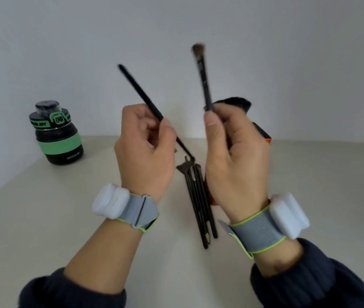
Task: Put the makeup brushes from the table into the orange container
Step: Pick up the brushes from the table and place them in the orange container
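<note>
My left hand [145, 147] is shut on a thin black makeup brush [139, 90] that slants up to the left, its lower tip pointing down at the pile. My right hand [232, 156] is shut on a second brush [203, 76], held nearly upright with its brown bristles on top. Between my wrists, several black brushes [198, 201] lie bundled on the table. The orange container [264, 134] is mostly hidden behind my right hand; only an orange edge shows, with a large dark brush head [235, 102] above it.
A black and green bottle [56, 134] stands at the back left of the pale table [65, 207], near the white wall. Both wrists wear grey straps with white trackers.
</note>
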Demonstrator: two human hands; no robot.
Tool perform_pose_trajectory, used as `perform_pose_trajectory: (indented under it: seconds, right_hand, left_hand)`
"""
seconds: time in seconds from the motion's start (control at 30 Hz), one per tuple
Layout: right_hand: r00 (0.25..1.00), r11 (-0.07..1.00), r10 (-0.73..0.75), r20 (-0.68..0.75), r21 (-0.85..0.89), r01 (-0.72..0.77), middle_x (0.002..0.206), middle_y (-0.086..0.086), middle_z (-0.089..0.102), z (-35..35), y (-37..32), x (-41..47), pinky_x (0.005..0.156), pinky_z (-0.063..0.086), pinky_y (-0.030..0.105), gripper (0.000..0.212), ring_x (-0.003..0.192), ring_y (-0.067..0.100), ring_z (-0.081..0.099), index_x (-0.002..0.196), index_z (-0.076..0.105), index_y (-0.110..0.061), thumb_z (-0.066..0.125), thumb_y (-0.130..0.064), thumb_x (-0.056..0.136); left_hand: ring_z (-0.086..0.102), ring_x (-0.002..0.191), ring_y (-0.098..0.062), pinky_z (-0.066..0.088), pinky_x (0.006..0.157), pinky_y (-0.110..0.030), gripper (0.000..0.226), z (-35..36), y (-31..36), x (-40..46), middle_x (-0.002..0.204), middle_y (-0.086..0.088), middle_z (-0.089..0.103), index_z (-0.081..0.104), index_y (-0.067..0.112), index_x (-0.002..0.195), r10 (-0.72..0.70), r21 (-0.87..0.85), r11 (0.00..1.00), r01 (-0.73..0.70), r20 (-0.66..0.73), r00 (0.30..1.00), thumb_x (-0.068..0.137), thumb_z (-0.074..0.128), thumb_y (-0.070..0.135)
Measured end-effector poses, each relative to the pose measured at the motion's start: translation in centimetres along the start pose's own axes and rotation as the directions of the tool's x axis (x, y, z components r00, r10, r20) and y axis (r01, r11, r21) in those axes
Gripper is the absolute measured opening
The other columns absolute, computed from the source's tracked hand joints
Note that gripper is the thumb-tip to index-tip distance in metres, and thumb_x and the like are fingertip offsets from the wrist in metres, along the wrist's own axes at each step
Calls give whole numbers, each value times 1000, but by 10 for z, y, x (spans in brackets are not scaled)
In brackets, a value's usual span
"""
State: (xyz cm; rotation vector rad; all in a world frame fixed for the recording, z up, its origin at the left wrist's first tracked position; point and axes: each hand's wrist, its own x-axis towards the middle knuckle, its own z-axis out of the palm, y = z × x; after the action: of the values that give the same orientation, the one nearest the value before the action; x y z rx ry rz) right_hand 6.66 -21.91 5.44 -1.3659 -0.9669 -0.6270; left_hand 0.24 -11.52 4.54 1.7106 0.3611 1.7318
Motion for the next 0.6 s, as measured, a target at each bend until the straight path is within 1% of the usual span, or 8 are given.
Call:
perform_pose_trajectory:
  seconds: [0.1,0.13,0.2,0.3,0.4,0.47,0.53,0.6]
  right_hand:
    - [986,984,32,-162,180,-2,70,-10,59,-11,0,11,61,48,41,11,61,11,56,107,55,-18,48,-25,101]
    - [976,977,37,-214,212,9,70,-10,57,-15,0,15,60,47,43,9,61,13,56,107,51,-20,47,-25,101]
    - [959,963,54,-279,267,24,69,1,55,-21,0,20,59,46,45,4,60,22,55,105,45,-22,43,-24,102]
    - [946,952,48,-320,300,53,72,13,54,-25,-1,23,58,44,39,3,57,26,51,105,41,-19,39,-21,104]
    - [933,954,26,-360,288,85,76,16,54,-27,0,24,56,42,33,5,57,25,49,105,40,-14,36,-16,104]
    - [927,954,35,-375,288,81,81,20,56,-28,0,26,57,43,35,6,59,25,50,105,41,-13,36,-16,104]
    - [927,958,47,-371,280,63,82,19,57,-29,2,27,60,45,38,5,61,25,51,105,42,-14,37,-16,103]
    - [938,964,65,-341,264,30,80,7,59,-28,3,26,63,46,39,5,63,23,53,106,43,-15,38,-16,103]
  left_hand:
    - [67,62,-24,58,56,-36,17,11,16,-4,75,5,66,41,34,91,4,-166,986,-13,-55,998,89,53,22]
    - [67,62,-23,59,58,-37,16,14,20,-5,77,5,67,41,32,92,6,-197,980,-20,-73,997,90,52,21]
    - [68,61,-17,59,62,-45,16,18,27,-7,79,5,67,42,31,93,4,-234,972,-30,-114,994,91,52,19]
    - [67,61,-14,57,65,-51,15,25,33,-10,81,6,66,41,31,95,20,-227,973,-51,-137,990,92,50,20]
    - [63,65,-26,54,64,-52,16,31,34,-14,82,7,66,41,35,96,38,-191,980,-56,-93,995,92,49,22]
    - [61,65,-29,54,61,-49,14,33,33,-15,83,8,66,42,35,96,38,-177,983,-48,-56,998,92,48,23]
    - [60,61,-20,54,58,-38,10,35,30,-15,81,11,66,44,33,97,21,-192,981,-23,-15,1000,93,45,24]
    - [58,56,-13,53,57,-35,8,37,26,-15,78,14,63,47,32,97,-13,-201,979,17,22,1000,96,42,25]
